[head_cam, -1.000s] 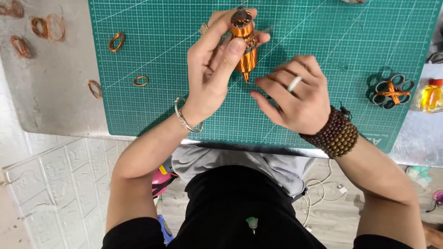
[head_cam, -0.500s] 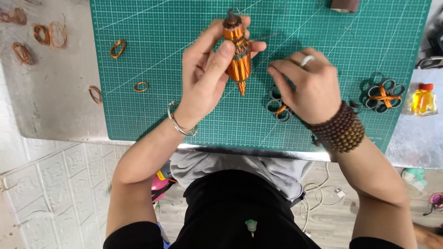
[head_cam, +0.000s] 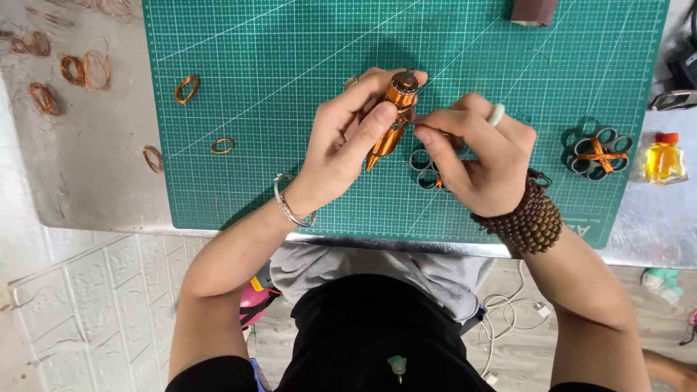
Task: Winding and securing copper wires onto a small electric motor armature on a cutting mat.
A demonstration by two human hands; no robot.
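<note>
Left hand [head_cam: 341, 149] clamped around copper-wound spool [head_cam: 392, 116], tilted above green cutting mat [head_cam: 290, 72] for access; right hand [head_cam: 475, 160] fingertips pinched together at its wire, beside ring cluster [head_cam: 425, 168].

This looks like a small craft workshop, perhaps a corner set up for handwork. A green gridded cutting mat [head_cam: 276, 65] covers a metal worktop [head_cam: 87, 181], and loose coils of copper wire [head_cam: 87, 69] lie scattered on the bare metal beside it. A finished flower-shaped piece of dark rings [head_cam: 599, 154] bound with copper and a small bottle of yellow liquid [head_cam: 663, 158] sit at the edge, with pale tiled wall [head_cam: 80, 305] and cables [head_cam: 508, 305] on the floor below.
</note>
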